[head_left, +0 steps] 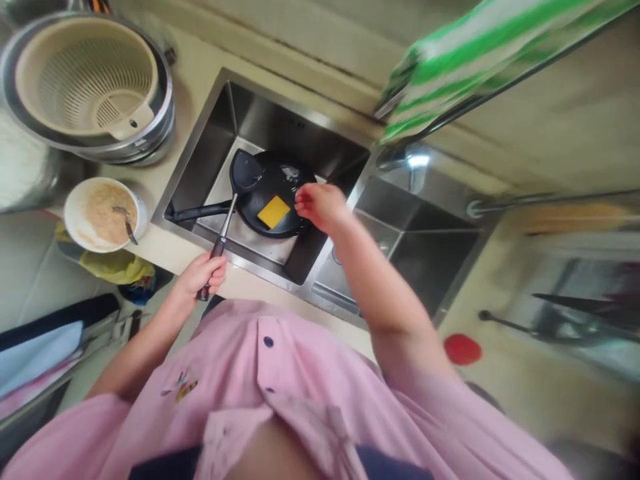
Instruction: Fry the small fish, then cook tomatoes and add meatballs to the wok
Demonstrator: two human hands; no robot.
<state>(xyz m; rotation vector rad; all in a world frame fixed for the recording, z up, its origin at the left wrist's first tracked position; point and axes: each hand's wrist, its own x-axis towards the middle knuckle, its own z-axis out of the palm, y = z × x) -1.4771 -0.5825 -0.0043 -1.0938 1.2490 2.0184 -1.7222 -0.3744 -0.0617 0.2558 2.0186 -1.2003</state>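
Observation:
My left hand (pixel 203 275) is closed around the dark handle of a spatula (pixel 247 172) with a metal shaft and a broad black head. That head is over the left side of a black frying pan (pixel 255 200), which lies in the left sink basin (pixel 210 175) with its handle toward the left. A yellow sponge (pixel 274 212) rests inside the pan, and white foam shows near the far rim. Over the pan's right edge is my right hand (pixel 323 205), fingers curled together just right of the sponge. Whether anything small is between them is hidden.
A beige colander (pixel 103 120) sits in stacked metal bowls at the far left. Nearer stands a white bowl (pixel 75 230) of pale mush with a spoon. A second basin (pixel 425 260) and a faucet (pixel 416 175) are on the right, below a hanging green-striped cloth (pixel 450 60).

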